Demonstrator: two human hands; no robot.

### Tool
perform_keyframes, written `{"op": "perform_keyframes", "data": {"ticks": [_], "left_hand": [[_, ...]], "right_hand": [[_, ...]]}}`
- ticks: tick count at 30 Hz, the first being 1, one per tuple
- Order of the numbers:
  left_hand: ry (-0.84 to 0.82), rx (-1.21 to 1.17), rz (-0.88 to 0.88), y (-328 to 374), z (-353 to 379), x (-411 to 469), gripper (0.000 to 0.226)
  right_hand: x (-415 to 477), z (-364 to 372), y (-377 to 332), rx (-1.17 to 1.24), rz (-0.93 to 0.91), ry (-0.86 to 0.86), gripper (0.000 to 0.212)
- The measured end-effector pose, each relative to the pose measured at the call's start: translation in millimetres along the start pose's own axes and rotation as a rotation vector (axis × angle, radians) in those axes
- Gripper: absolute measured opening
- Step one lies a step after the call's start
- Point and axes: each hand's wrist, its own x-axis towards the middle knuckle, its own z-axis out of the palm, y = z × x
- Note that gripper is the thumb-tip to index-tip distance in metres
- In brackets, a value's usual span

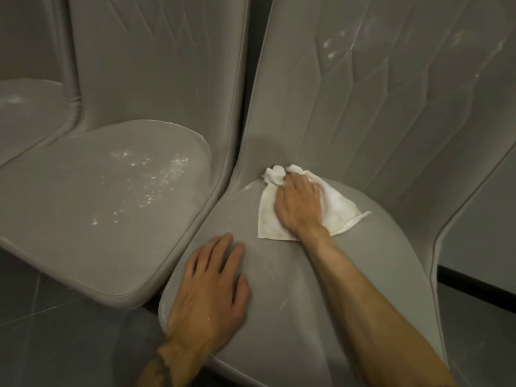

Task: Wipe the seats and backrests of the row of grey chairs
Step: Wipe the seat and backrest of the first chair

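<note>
Now you're mid-wipe on the near seat (279,289): your right hand (298,208) presses the white cloth (337,208) at that seat's back crease, fingers (290,182) curled into its bunched end. Your left hand (212,289) lies flat, released, on its front. Next, probably, comes the spotted backrest (363,79) above it.

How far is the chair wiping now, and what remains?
Done: most of the right chair's seat looks free of specks. In hand: the right hand grips the white cloth at that seat's back edge; the left hand rests flat on it. Left: white specks on the middle seat, marks on the right backrest.
</note>
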Motion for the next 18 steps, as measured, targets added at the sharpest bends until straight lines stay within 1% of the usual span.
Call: {"op": "perform_keyframes", "data": {"ticks": [2, 3, 4, 6, 8, 9, 10, 11, 12, 14, 15, 16, 17, 18], "left_hand": [[0.009, 0.007, 0.010, 0.5, 0.5, -0.1, 0.055], [0.008, 0.010, 0.015, 0.5, 0.9, -0.4, 0.055], [0.003, 0.013, 0.020, -0.4, 1.0, -0.9, 0.055], [0.001, 0.004, 0.017, -1.9, 0.7, -0.8, 0.055], [-0.001, 0.001, 0.010, -1.2, 1.7, -0.4, 0.055], [-0.004, 0.006, 0.000, -1.2, 2.4, -0.3, 0.055], [-0.007, 0.011, -0.009, -1.0, 3.2, -0.3, 0.055], [-0.006, 0.012, -0.012, -0.7, 3.4, -0.5, 0.055], [-0.003, 0.008, -0.009, -0.9, 3.2, -0.5, 0.055], [0.001, -0.017, -0.003, -1.3, 2.9, -0.5, 0.055], [0.003, -0.026, 0.003, -1.5, 2.9, -0.9, 0.054], [0.008, -0.025, 0.006, -1.9, 2.7, -1.1, 0.053], [0.009, -0.019, 0.003, -2.1, 2.2, -1.4, 0.053], [0.008, -0.019, -0.001, -1.6, 2.2, -1.0, 0.053]], "right_hand": [[-14.4, 8.9, -32.3, -0.012, -0.204, -0.023, 0.032], [-20.0, 8.6, -35.3, 0.016, -0.285, -0.044, 0.034], [-20.5, 6.6, -29.8, 0.053, -0.326, -0.061, 0.035], [-11.4, -0.1, -9.5, 0.107, -0.315, -0.067, 0.033], [-1.0, -2.2, 4.7, 0.104, -0.180, -0.032, 0.035], [0.0, -0.1, 0.0, 0.099, -0.103, -0.016, 0.035], [-1.6, 1.4, -11.7, 0.087, -0.075, -0.004, 0.035], [-7.6, 4.6, -25.5, 0.084, -0.095, -0.005, 0.034], [-15.1, 8.5, -34.5, 0.081, -0.175, -0.025, 0.035], [-25.0, 3.1, -31.2, 0.059, -0.443, -0.148, 0.039], [-20.1, -1.0, -18.6, 0.083, -0.538, -0.194, 0.040], [-13.6, -5.8, -5.9, 0.137, -0.552, -0.245, 0.040], [-7.7, -10.4, 4.6, 0.166, -0.493, -0.258, 0.040], [-1.8, -12.4, 11.7, 0.148, -0.411, -0.219, 0.041]]}}
